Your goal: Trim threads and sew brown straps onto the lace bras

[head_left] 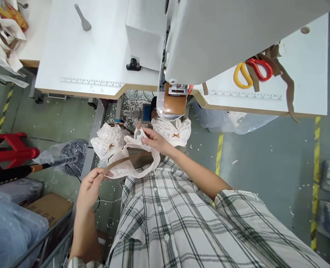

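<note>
White tabletop [98, 56] flanks the sewing machine [209, 41]. Between machine and wearer hangs the pale bra [122, 171], held in 2 hands: left grip [89, 187] pinching a brown strip [120, 161] slanting toward the machine, right grip [156, 142], nearer the machine, pinching lace.
</note>
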### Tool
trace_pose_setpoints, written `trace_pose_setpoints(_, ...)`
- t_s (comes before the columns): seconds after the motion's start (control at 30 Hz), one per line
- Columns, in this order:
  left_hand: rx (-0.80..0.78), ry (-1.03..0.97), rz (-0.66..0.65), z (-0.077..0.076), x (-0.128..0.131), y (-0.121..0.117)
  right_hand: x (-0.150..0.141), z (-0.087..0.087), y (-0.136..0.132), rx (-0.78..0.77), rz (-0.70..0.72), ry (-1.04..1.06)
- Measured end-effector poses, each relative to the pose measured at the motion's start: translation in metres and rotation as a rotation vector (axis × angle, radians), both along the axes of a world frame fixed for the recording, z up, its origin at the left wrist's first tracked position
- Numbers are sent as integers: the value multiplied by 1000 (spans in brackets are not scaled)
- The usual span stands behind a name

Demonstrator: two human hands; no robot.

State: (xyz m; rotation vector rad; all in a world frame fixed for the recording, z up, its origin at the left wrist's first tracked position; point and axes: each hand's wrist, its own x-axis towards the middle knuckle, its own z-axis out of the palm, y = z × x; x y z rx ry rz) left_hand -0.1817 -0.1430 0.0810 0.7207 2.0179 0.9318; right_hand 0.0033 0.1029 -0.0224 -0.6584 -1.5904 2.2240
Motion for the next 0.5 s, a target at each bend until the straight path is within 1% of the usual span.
trace_pose_setpoints(0.07, 48, -67, 43, -6, 1, 6, 6, 11, 1, -25, -24, 2)
trace_pose_setpoints(0.1, 47, -61, 59, -8, 1, 9, 9, 15, 1, -40, -40, 7)
trace_pose_setpoints(0.2, 23, 106, 141, -14, 3, 17, 16, 23, 1, -74, -66, 19)
trace_pose_setpoints(0.3, 56, 97, 184, -15, 4, 24, 21, 27, 1, -90, -92, 29)
trace_pose_setpoints(0.37, 42, 67, 154, -14, 5, 27, 24, 31, 2, -98, -110, 45)
trace_pose_setpoints(0.5, -39, -14, 35, -14, 5, 33, 29, 38, 4, -104, -131, 61)
